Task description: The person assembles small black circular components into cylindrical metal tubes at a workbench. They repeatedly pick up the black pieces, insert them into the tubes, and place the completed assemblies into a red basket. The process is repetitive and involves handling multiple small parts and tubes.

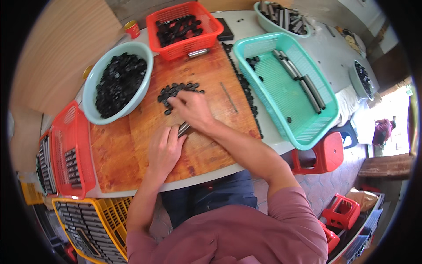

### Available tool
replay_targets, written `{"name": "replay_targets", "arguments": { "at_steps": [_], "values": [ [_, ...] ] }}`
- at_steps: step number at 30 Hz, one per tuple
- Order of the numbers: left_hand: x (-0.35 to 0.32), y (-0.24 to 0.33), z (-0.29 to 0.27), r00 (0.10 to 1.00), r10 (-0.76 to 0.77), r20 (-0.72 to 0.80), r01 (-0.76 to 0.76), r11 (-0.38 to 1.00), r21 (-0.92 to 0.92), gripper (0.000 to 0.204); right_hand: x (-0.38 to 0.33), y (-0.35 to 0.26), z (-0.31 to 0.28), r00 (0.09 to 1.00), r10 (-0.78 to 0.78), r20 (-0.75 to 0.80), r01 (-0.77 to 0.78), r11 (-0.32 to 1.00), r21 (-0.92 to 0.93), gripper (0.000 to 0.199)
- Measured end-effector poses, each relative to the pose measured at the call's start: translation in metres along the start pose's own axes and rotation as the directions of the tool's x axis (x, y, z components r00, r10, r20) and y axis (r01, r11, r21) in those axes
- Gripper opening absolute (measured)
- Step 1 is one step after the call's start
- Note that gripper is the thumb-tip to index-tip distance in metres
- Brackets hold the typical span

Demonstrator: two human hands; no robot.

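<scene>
My left hand (166, 144) rests low over the wooden board (127, 154), its fingers closed around a short grey metal tube (184, 128). The tube's far end passes beneath my right wrist. Just beyond, my right hand (193, 108) reaches over a loose cluster of small black caps (178, 88). Its thumb and fingers are drawn together at the cluster's near edge; whatever is between the fingertips is hidden. A thin metal rod (228, 97) lies on the board to the right of the cluster.
Left stands a pale blue bowl (88, 94) of black caps. A red basket (184, 47) with black parts sits at the back, a green basket (281, 105) with several tubes at right. Another red basket (83, 145) and a yellow crate (107, 207) of tubes flank my left side.
</scene>
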State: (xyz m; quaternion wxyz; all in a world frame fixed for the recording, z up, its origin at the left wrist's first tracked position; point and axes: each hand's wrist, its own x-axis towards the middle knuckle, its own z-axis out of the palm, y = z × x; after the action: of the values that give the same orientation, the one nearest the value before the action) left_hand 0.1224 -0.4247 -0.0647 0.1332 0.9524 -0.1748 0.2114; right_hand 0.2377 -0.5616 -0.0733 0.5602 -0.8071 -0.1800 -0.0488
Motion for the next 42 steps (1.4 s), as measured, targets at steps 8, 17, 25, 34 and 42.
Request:
{"name": "replay_targets", "arguments": {
  "at_steps": [8, 17, 25, 34, 42],
  "values": [
    [0.02, -0.034, -0.022, 0.74, -0.32, 0.592, 0.602, -0.08, -0.795, 0.029, 0.003, -0.014, -0.026, 0.894, -0.209, 0.397, 0.072, 0.94, 0.333, 0.037],
    [0.006, -0.04, 0.005, 0.757, -0.293, 0.584, 0.466, -0.383, -0.797, 0.029, 0.003, -0.017, -0.031, 0.861, -0.062, 0.505, -0.181, 0.891, 0.417, 0.048],
    [0.004, -0.039, 0.007, 0.779, -0.283, 0.559, 0.519, -0.208, -0.829, 0.035, -0.001, -0.018, -0.03, 0.838, -0.006, 0.546, -0.267, 0.868, 0.418, 0.039],
    [0.008, -0.032, -0.003, 0.768, -0.253, 0.589, 0.553, -0.204, -0.808, 0.037, 0.005, -0.012, -0.031, 0.828, 0.012, 0.56, -0.257, 0.897, 0.36, 0.033],
    [0.009, -0.035, -0.003, 0.784, -0.201, 0.587, 0.571, -0.137, -0.809, 0.032, 0.003, -0.008, -0.031, 0.83, -0.011, 0.558, -0.263, 0.874, 0.409, 0.027]
  ]
}}
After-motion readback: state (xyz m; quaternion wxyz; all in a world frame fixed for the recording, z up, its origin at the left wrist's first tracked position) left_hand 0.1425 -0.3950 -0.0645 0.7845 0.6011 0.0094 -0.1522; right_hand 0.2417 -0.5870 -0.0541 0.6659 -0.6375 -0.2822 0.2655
